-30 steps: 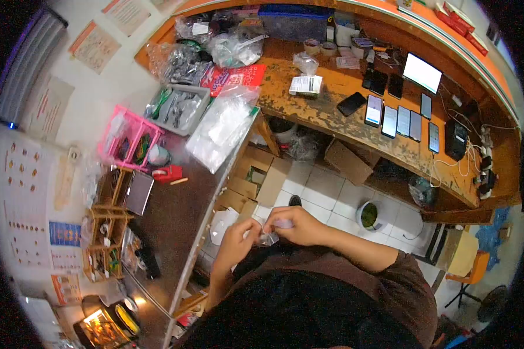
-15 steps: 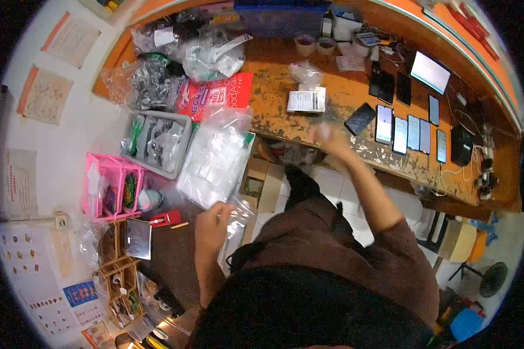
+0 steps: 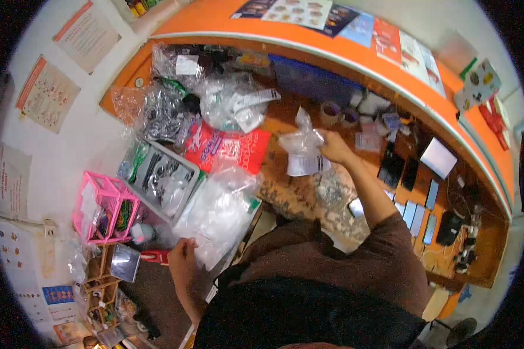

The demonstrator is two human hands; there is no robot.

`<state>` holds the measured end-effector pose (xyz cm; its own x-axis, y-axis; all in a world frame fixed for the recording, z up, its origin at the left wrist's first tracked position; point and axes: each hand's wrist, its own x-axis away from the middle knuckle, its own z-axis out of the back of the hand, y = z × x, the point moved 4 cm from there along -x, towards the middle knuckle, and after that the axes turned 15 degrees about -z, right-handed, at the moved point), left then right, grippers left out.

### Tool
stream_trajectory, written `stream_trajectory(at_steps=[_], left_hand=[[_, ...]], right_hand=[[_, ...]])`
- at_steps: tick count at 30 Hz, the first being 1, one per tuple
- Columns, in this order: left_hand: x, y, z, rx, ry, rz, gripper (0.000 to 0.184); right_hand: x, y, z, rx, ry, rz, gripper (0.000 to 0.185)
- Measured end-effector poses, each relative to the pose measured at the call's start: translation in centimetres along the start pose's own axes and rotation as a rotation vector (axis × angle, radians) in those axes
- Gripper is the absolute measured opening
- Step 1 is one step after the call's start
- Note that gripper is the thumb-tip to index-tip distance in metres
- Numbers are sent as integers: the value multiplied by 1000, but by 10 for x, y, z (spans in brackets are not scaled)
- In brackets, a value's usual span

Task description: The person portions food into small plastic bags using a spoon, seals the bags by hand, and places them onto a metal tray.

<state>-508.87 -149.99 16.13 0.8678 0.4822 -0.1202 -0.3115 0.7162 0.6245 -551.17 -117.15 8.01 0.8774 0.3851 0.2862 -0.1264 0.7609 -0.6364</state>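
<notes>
My right hand (image 3: 335,147) is over the orange, worn table, its fingers closed on the side of a small crumpled clear plastic packet (image 3: 301,141). A white printed paper slip (image 3: 306,165) lies directly under the packet's lower edge; whether they are joined I cannot make out. At the lower left my left hand (image 3: 183,253) is curled, fingertips together at the corner of a stack of clear plastic bags (image 3: 218,212). Beside that stack lie a red shopping bag (image 3: 247,150) and a grey tray (image 3: 186,203) holding bagged cables.
Bundled plastic-wrapped goods (image 3: 230,99) crowd the back left. A pink basket (image 3: 106,209) stands at the left wall. Several phones (image 3: 414,215), a bright tablet-like screen (image 3: 438,158) and tape rolls (image 3: 330,110) are on the right half. A blue bin (image 3: 314,78) sits behind.
My right hand has reached forward from the table's front edge and closed on the clear packet. My left hand has shifted slightly along the plastic bags. The view has turned and moved closer.
</notes>
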Motion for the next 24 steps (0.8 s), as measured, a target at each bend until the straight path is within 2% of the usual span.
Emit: stream_trajectory(at_steps=[2, 3, 4, 5, 6, 7, 8, 9, 11, 15, 17, 19, 20, 21, 23, 24], left_hand=[[-13, 1, 2, -6, -3, 32, 33], [-16, 0, 4, -26, -25, 72, 33], [-20, 1, 3, 21, 11, 27, 34], [-24, 0, 2, 31, 26, 33, 34], [-27, 0, 1, 6, 38, 11, 34], [-31, 1, 1, -21, 50, -13, 34], [-36, 1, 0, -15, 62, -13, 34], [-38, 1, -1, 24, 67, 2, 34], [-39, 0, -2, 67, 82, 22, 35], [-42, -8, -10, -16, 35, 86, 33], [-35, -17, -13, -51, 10, 82, 32], [-40, -5, -10, -150, 8, -140, 31], [-43, -3, -9, -64, -53, 116, 27], [-48, 0, -11, -65, -50, 110, 27], [-46, -4, -17, 302, 33, 286, 22], [-47, -5, -22, 300, 31, 282, 22]], right_hand=[[-4, -48, 64, -198, 72, 44, 42], [-1, -83, 109, -184, 124, 153, 38], [-19, -98, 140, -298, 222, 281, 35], [-17, -130, 185, -107, 363, 76, 30], [-25, -150, 215, -352, 395, 104, 27], [-67, -154, 255, -321, 312, 80, 28], [-55, -183, 278, -542, 381, 227, 33], [-101, -180, 313, -546, 392, 277, 37], [-100, -217, 350, -560, 346, 326, 36], [-158, -223, 391, -508, 395, 310, 37], [-211, -200, 405, -437, 425, 264, 38], [-241, -181, 407, -423, 514, 218, 35], [-255, -171, 408, -453, 517, 196, 34], [-269, -157, 410, -484, 520, 171, 32], [-301, -129, 412, -527, 526, 174, 30], [-309, -121, 411, -522, 567, 144, 30]])
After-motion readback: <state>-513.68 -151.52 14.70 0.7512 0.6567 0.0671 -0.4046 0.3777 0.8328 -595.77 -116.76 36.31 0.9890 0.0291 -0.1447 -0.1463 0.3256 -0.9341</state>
